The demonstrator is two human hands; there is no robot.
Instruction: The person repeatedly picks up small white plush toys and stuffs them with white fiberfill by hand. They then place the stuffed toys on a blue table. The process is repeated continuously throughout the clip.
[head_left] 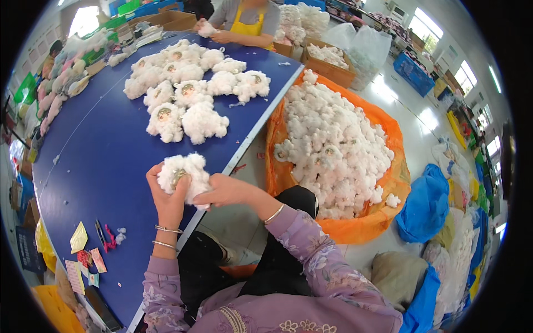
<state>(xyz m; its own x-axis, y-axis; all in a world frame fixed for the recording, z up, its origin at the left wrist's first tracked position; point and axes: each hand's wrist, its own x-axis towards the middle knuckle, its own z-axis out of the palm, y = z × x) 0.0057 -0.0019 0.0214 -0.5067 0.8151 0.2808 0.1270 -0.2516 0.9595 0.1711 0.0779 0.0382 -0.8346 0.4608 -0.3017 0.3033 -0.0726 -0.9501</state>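
A fluffy white plush doll [191, 164] is held between my two hands, just above the near edge of the blue table [105, 161]. My left hand [169, 187] grips its left side, the thumb pressed by the small face patch. At its lower right, the fingers of my right hand [226, 190] pinch the plush; their tips are partly hidden in the fur. Beyond my hands, a cluster of similar white plush dolls [191, 93] lies on the table, several with their faces up.
An orange sack [397, 144] heaped with white plush dolls stands right of the table. Small packets [79, 237] and a pen-like tool [100, 233] lie at the table's near left. Across the table, a person in a yellow apron [248, 25] holds a plush. A blue bag [425, 205] sits farther right.
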